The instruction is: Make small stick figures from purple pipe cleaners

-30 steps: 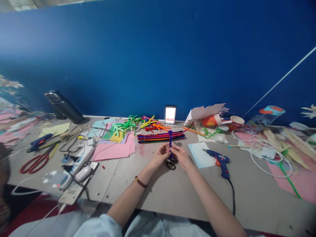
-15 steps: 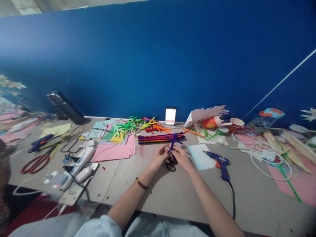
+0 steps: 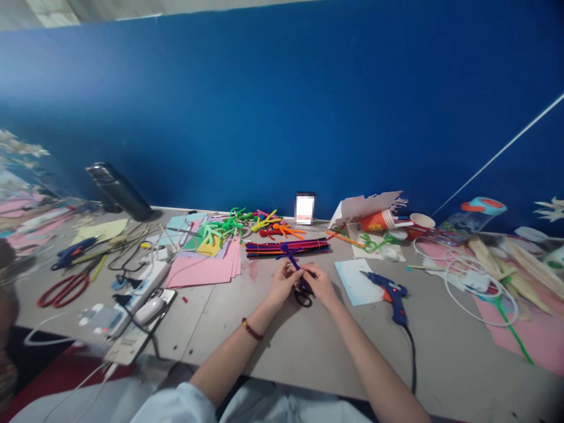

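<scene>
Between my two hands is a purple pipe-cleaner figure (image 3: 291,256) with a round top and thin side arms, tilted to the left. My left hand (image 3: 284,283) pinches its lower part from the left. From the right, my right hand (image 3: 318,282) has its fingers closed on the same figure. Dark-handled scissors (image 3: 304,298) lie on the table just beneath my hands, their blades mostly hidden. Beyond my hands lies a bundle of purple, red and orange pipe cleaners (image 3: 259,249).
Finished coloured pipe-cleaner pieces (image 3: 238,220) lie by the blue wall. A glue gun (image 3: 392,291) rests at right beside a pale blue sheet (image 3: 355,282). At left are pink paper (image 3: 202,270), a power strip (image 3: 147,282), red-handled scissors (image 3: 64,291) and a phone (image 3: 127,346).
The figure's top has swung to the left, from leaning upright over my right fingers to tilting over my left hand. My hands stay in nearly the same place.
</scene>
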Demonstrator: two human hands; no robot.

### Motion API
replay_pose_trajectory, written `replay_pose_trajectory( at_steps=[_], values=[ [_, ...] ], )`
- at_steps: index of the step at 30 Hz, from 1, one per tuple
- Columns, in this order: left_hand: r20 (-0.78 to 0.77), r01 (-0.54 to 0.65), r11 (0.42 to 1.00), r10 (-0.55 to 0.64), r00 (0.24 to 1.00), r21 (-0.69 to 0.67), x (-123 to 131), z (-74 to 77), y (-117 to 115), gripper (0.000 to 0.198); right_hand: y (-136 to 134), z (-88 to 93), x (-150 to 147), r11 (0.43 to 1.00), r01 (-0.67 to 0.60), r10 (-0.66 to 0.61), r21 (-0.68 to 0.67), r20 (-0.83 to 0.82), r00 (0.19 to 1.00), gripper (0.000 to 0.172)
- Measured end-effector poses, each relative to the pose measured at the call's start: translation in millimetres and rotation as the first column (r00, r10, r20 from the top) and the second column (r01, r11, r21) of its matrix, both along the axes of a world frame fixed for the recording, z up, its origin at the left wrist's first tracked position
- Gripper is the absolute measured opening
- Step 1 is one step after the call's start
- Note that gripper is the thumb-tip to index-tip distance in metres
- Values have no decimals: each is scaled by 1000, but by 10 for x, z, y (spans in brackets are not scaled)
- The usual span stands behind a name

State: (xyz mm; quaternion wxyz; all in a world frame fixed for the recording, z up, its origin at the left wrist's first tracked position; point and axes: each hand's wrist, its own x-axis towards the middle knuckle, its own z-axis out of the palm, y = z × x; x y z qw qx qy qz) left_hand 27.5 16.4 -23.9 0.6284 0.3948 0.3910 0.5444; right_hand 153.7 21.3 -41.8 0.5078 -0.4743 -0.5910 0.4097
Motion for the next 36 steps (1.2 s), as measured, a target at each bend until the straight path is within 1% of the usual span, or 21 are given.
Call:
replay_pose_trajectory(
  at_steps=[3,6,7,9,11,13,15,19,22,24,26,28,30,31,33,34,36],
  values=[
    [-38,-20,1000,21,999,19,-9,27,-3,35,-2,9,-5,998,42,-44,-40,-40,998,19],
    [-108,-44,999,44,993,1,-22,-7,16,31,5,-1,-3,995,81,-83,-67,-35,996,21],
    [-134,-67,998,69,989,16,-28,-24,23,29,6,-3,-3,994,87,-89,-69,-28,996,21],
    [-212,-111,988,131,968,105,-46,-51,32,23,-1,1,-7,993,98,-98,-62,-8,995,21],
    [-332,-110,963,191,924,247,-71,-53,28,19,-16,22,-14,994,105,-104,-34,20,994,21],
    [-452,-67,925,245,858,374,-97,-33,13,17,-35,55,-17,994,105,-106,7,50,993,20],
    [-526,-25,886,297,797,463,-117,-8,-6,17,-46,84,-13,992,117,-120,39,71,990,20],
    [-592,13,836,378,712,549,-133,8,-29,18,-25,81,12,987,151,-154,56,49,987,19],
    [-606,16,817,415,679,577,-138,-2,-26,17,10,34,26,993,122,-122,-7,-21,992,21],
    [-595,13,830,389,703,558,-138,-7,-14,16,27,10,30,991,109,-114,-73,-63,992,22],
    [-562,-2,873,315,764,487,-131,-11,1,16,32,8,32,984,114,-130,-140,-111,985,25],
    [-481,-31,932,215,850,362,-114,-16,15,17,30,23,38,973,97,-139,-209,-194,971,32],
    [-352,-67,978,135,926,199,-93,-17,21,20,24,48,48,960,31,-117,-277,-300,947,38],
    [-288,-77,990,109,951,119,-83,-14,22,23,21,61,55,952,-11,-102,-307,-349,932,41],
    [-200,-90,996,88,976,1,-72,0,20,26,13,86,67,935,-81,-75,-346,-414,907,43],
    [-178,-89,996,82,981,-31,-71,8,20,27,8,98,71,928,-109,-60,-357,-432,900,44],
    [-159,-91,994,81,984,-55,-76,22,22,28,-3,118,71,918,-148,-38,-367,-455,890,45]
  ],
)
